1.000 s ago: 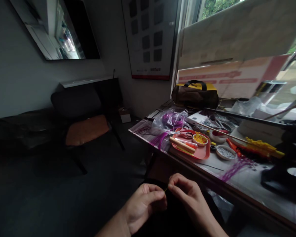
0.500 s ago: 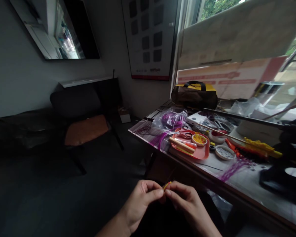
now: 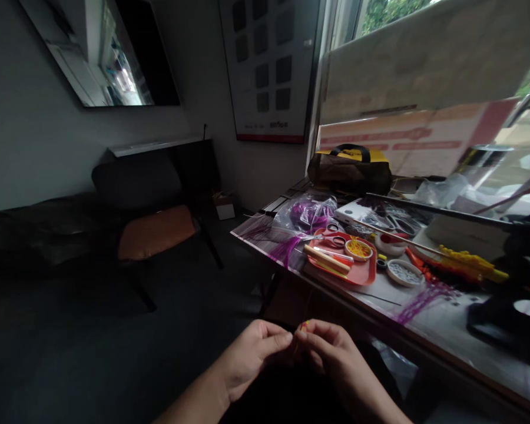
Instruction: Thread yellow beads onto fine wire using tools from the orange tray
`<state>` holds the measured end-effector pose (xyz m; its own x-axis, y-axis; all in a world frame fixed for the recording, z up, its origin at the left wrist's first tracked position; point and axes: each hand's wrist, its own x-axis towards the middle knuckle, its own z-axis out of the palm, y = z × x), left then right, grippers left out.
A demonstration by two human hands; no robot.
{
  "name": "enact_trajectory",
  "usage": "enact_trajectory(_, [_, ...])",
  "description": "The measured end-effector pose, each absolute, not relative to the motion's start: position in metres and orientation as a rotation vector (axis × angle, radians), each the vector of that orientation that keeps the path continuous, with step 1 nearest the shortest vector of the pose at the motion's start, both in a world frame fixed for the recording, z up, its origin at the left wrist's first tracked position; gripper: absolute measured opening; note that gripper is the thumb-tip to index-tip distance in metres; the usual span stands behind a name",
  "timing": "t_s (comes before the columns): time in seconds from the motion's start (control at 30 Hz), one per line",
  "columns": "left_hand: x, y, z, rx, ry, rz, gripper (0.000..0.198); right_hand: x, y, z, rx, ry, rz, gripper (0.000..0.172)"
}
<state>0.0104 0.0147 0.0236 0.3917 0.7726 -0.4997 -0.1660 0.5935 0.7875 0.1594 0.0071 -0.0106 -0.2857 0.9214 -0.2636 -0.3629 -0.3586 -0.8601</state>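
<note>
Both hands are close together in front of me, off the table's near edge. My right hand (image 3: pixel 329 347) pinches a small yellow-and-red piece (image 3: pixel 304 325) between thumb and fingertips. Only its tip shows, and its kind cannot be made out. My left hand (image 3: pixel 258 356) has its thumb and index finger pressed together just left of it; whatever they hold is hidden or too thin to see. On the table beyond lies a red tray (image 3: pixel 366 274) with scissors (image 3: pixel 335 240), a wooden-looking stick (image 3: pixel 327 261) and a small bowl (image 3: pixel 358 249) of yellow and orange bits.
A white bowl of small grey pieces (image 3: pixel 405 273) stands right of the tray. Purple strands (image 3: pixel 424 301) lie on the table (image 3: pixel 459 335), with more in a plastic bag (image 3: pixel 309 215). A yellow-and-black bag (image 3: pixel 348 168) sits by the window. A chair (image 3: pixel 156 232) stands at left.
My hands have moved slightly apart at the fingertips. The yellow-and-red piece has turned more upright and now sits in my right fingertips.
</note>
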Motion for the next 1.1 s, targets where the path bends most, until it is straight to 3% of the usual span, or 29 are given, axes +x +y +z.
enact_trajectory(0.43, [0.015, 0.015, 0.015, 0.644, 1.042, 0.750, 0.017, 0.157, 0.004, -0.006, -1.045, -0.943, 1.660, 0.035])
enact_trajectory(0.5, [0.015, 0.014, 0.017, 0.621, 1.036, 0.766, 0.014, 0.160, -0.001, -0.008, -1.070, -1.069, 1.438, 0.027])
enact_trajectory(0.6, [0.013, 0.014, 0.020, 0.593, 1.009, 0.764, 0.010, 0.171, -0.007, -0.015, -1.055, -1.345, 0.808, 0.012])
enact_trajectory(0.7, [0.013, 0.015, 0.021, 0.560, 0.958, 0.750, 0.011, 0.180, -0.005, -0.024, -0.878, -1.755, 0.247, 0.028])
enact_trajectory(0.77, [0.013, 0.014, 0.021, 0.534, 0.916, 0.742, 0.013, 0.182, -0.001, -0.028, -0.770, -1.993, 0.065, 0.038])
enact_trajectory(0.93, [0.012, 0.012, 0.019, 0.486, 0.850, 0.768, 0.016, 0.174, 0.002, -0.028, -0.689, -2.114, 0.065, 0.052])
enact_trajectory(1.1, [0.011, 0.013, 0.019, 0.470, 0.826, 0.811, 0.016, 0.170, -0.001, -0.031, -0.693, -1.979, 0.144, 0.046])
